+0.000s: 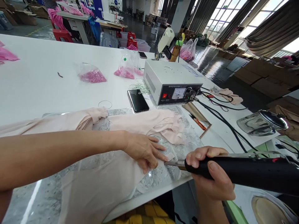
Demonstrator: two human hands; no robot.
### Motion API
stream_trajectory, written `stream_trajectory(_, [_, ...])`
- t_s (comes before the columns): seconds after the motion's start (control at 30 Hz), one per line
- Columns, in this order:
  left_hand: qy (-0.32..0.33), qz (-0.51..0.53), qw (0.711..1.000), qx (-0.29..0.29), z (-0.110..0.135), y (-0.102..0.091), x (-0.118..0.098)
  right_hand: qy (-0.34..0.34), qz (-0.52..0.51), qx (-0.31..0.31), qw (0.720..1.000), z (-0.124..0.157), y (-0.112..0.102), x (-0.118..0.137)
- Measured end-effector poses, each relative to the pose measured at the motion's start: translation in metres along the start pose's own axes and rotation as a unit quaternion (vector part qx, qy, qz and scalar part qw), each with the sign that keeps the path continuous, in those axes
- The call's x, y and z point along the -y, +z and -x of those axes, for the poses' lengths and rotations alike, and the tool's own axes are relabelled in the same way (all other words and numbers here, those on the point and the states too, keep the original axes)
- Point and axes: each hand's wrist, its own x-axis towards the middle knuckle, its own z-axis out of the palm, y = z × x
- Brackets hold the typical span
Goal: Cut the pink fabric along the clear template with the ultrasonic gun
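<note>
My left hand (pixel 146 149) lies palm down with fingers spread, pressing a thin pale pink fabric piece (pixel 102 183) onto the grey marble-patterned mat (pixel 184 133). In my right hand (pixel 213 174) is a black handheld ultrasonic welder (pixel 243 171), gripped around its front end. Its metal tip points left and meets the fabric's edge beside my left fingertips. Behind my hands lie a bunched stack of pale pink fabric pieces (pixel 144 121) and another folded length of the same fabric (pixel 70 121).
A white control box (pixel 174 79) with cables stands at the back right. Near it are a black phone (pixel 138 101), coiled elastic cord (pixel 140 88), bags of pink bits (pixel 92 74), an orange-handled tool (pixel 198 122) and a clear lidded jug (pixel 259 123). The table's front edge runs close to my body.
</note>
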Motion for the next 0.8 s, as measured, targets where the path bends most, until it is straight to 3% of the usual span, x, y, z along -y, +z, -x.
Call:
stream_trajectory(0.17, [-0.024,0.026,0.999,0.005,-0.001,0.002,0.000,0.003,-0.010,-0.022,1.000,0.003,0.006,0.001])
stream_trajectory(0.8, [0.006,0.064,0.998,-0.026,0.002,0.005,0.007,0.015,0.020,-0.011,1.000,0.009,0.015,0.001])
